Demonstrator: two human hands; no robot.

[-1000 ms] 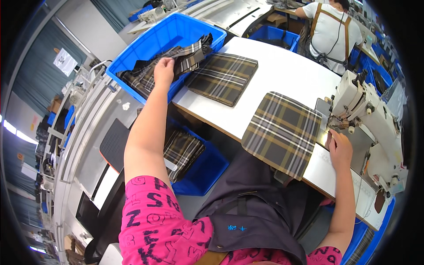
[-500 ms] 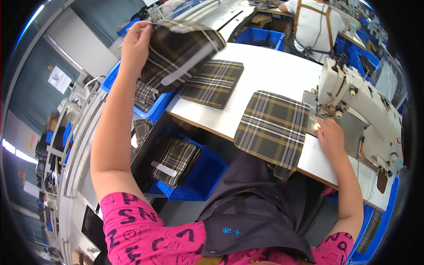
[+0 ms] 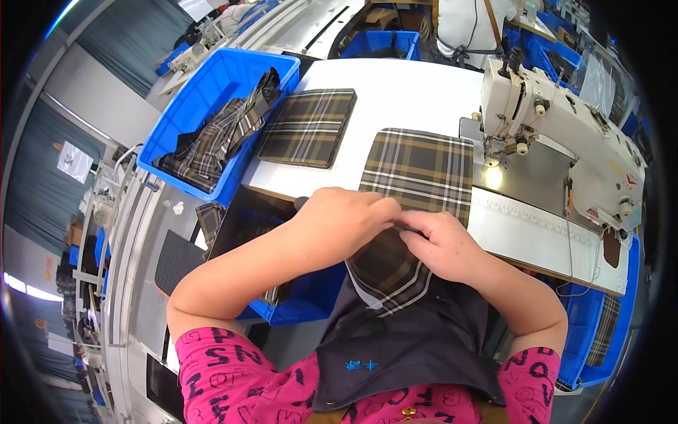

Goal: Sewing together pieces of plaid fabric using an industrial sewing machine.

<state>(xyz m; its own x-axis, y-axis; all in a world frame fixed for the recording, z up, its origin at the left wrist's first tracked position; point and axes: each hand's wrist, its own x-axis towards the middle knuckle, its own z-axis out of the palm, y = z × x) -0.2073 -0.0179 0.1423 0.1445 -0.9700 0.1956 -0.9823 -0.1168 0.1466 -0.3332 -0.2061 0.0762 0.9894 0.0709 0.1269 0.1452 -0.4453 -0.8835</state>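
Note:
Both hands meet at the front edge of the white table, fingertips pinched together. My left hand [image 3: 346, 220] and my right hand [image 3: 446, 246] are closed on the upper edge of a dark plaid fabric piece [image 3: 392, 274]. It hangs down over my apron, with a pale strip along its lower edge. Just beyond my hands, a flat plaid fabric panel [image 3: 418, 164] with rounded corners lies on the table, beside the sewing machine [image 3: 558, 134]. My hands partly cover its near end. The exact grip of the fingertips is hard to make out.
A stack of plaid panels [image 3: 311, 127] lies on the table's left part. Beside it a blue bin [image 3: 201, 92] holds crumpled plaid pieces. Another blue bin [image 3: 304, 307] sits below the table. A person [image 3: 470, 28] sits beyond the white table [image 3: 424, 81].
My left hand has brought the plaid piece from above the left bin down to my lap. My right hand has left the sewing machine and joined it on the fabric.

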